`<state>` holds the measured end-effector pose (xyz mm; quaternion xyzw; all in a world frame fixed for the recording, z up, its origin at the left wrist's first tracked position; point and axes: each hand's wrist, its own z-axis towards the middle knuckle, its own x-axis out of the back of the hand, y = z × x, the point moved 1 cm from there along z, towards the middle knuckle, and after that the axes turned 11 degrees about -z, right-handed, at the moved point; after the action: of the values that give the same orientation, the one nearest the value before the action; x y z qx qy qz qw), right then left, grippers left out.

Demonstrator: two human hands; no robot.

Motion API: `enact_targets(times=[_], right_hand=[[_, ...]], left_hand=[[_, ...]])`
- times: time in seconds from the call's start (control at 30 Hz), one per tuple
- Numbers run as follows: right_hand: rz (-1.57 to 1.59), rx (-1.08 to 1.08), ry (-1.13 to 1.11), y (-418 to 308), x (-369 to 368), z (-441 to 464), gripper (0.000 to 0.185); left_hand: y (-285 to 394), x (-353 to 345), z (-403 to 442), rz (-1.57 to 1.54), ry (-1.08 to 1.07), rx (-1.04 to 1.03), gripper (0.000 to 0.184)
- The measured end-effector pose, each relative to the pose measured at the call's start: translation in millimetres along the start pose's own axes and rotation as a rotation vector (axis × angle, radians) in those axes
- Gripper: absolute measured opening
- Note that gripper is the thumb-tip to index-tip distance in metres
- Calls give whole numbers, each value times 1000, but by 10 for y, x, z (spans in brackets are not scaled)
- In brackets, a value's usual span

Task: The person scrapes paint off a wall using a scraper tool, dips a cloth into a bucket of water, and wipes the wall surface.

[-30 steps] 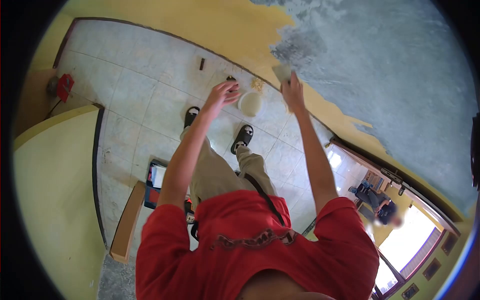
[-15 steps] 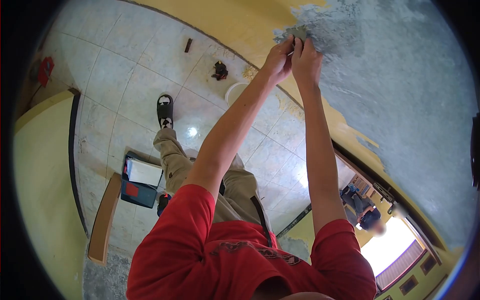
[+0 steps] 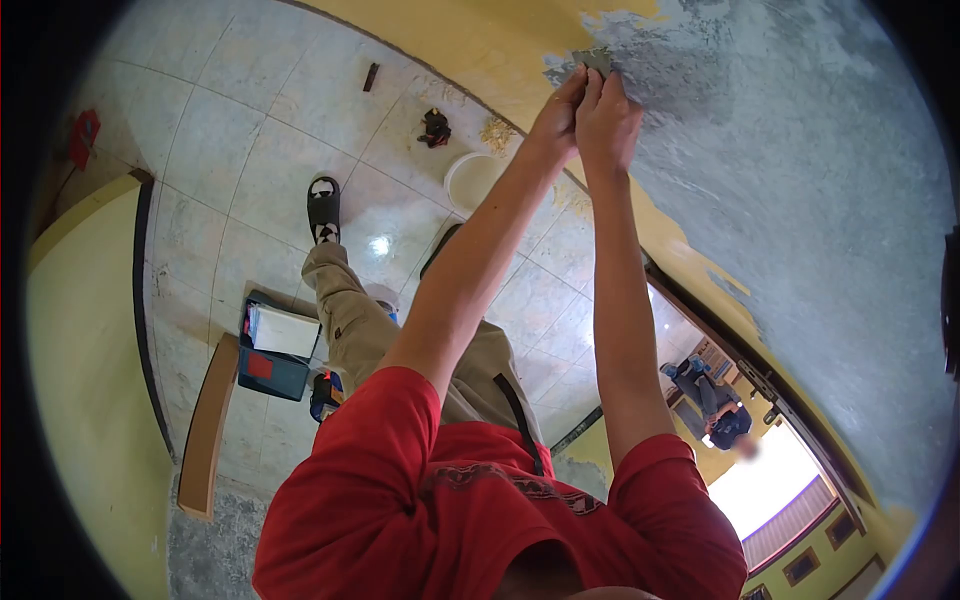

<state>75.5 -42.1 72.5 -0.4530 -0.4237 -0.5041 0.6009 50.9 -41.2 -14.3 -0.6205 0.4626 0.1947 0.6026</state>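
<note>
Both hands are raised together against the wall, at the edge between the yellow paint and the bare grey patch [image 3: 800, 180]. A small flat grey scraper [image 3: 598, 59] lies against this edge. My right hand [image 3: 608, 122] is closed round its near end. Close beside it, my left hand [image 3: 560, 115] pinches the scraper from the left with its fingertips. The fingers partly hide the tool.
On the tiled floor are a white bucket [image 3: 472, 182], yellow flakes [image 3: 497, 134], a small dark object [image 3: 434, 128] and an open box with papers [image 3: 282, 332]. A wooden edge [image 3: 208, 425] stands at left. Another person [image 3: 722, 412] is beyond the doorway.
My left hand, empty and apart earlier, has come up to the scraper beside my right hand. Both hands moved up the view to the paint edge. The feet shifted, one now largely hidden.
</note>
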Motion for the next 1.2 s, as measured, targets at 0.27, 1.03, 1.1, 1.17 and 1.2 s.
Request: enact_targets(times=[0.27, 1.03, 1.1, 1.17, 1.2], right_hand=[[103, -23, 26, -84, -36, 30, 30], [89, -40, 12, -185, 28, 100, 29], [145, -59, 61, -231, -55, 36, 29], [178, -84, 84, -230, -87, 60, 30], [166, -61, 126, -218, -134, 80, 32]], left_hand=[[124, -13, -19, 40, 3, -66, 20], [121, -86, 26, -133, 110, -72, 13], [285, -115, -26, 43, 112, -62, 14], [391, -144, 8, 290, 188, -98, 14], [434, -142, 36, 300, 158, -76, 14]])
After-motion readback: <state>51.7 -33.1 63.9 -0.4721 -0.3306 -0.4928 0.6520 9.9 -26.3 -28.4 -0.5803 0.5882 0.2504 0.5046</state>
